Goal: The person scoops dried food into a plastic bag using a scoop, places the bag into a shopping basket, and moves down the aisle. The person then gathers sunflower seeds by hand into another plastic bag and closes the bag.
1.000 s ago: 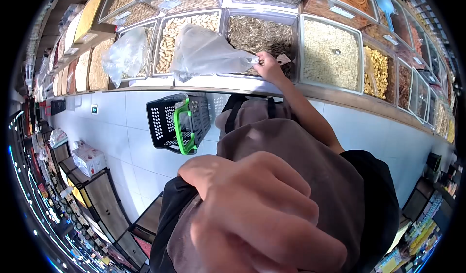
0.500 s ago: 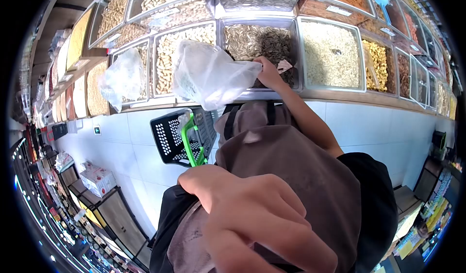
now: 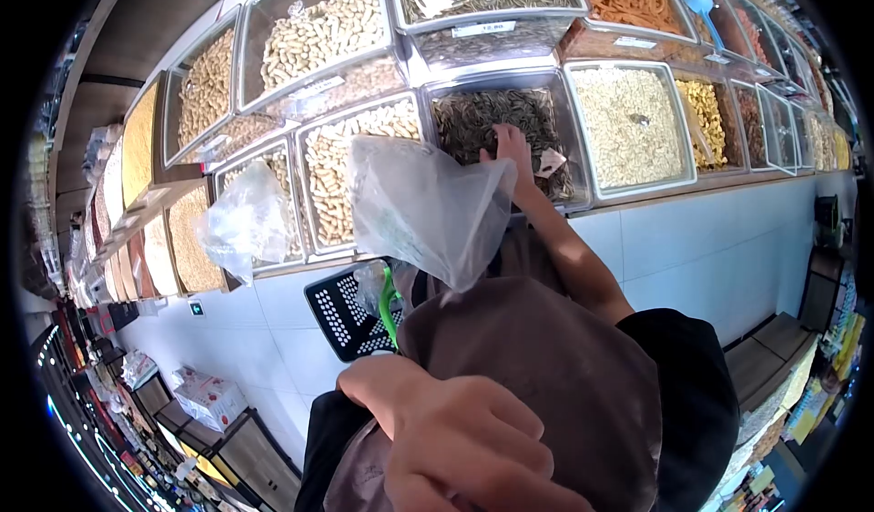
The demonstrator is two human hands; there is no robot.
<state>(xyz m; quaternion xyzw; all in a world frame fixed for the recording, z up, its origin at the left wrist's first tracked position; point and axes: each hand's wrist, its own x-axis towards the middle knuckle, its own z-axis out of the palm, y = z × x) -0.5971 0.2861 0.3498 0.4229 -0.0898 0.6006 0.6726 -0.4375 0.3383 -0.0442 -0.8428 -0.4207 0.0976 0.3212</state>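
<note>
My right hand (image 3: 515,154) reaches into a clear bin of dark striped sunflower seeds (image 3: 473,116). Its fingers are spread on the seeds, apparently holding nothing. A torn pale scrap (image 3: 551,162) lies on the seeds beside the wrist. A translucent plastic bag (image 3: 423,207) covers the bin's near left corner and part of the peanut bin, its right edge by my right wrist; what supports it is hidden. Close to the camera, my left hand (image 3: 469,439) has its fingers bent inward. Its fingertips are hidden, as is anything in them.
Peanuts in the shell (image 3: 332,162) fill the bin to the left, and pale hulled kernels (image 3: 633,130) the one to the right. Another plastic bag (image 3: 246,221) lies farther left. A black basket (image 3: 341,316) with a green handle stands below. Behind rises a second row of bins.
My right hand has moved from the bag's corner onto the seeds, and its fingers have spread. The striped seeds look darker on top. The view has tilted, showing the bins lower.
</note>
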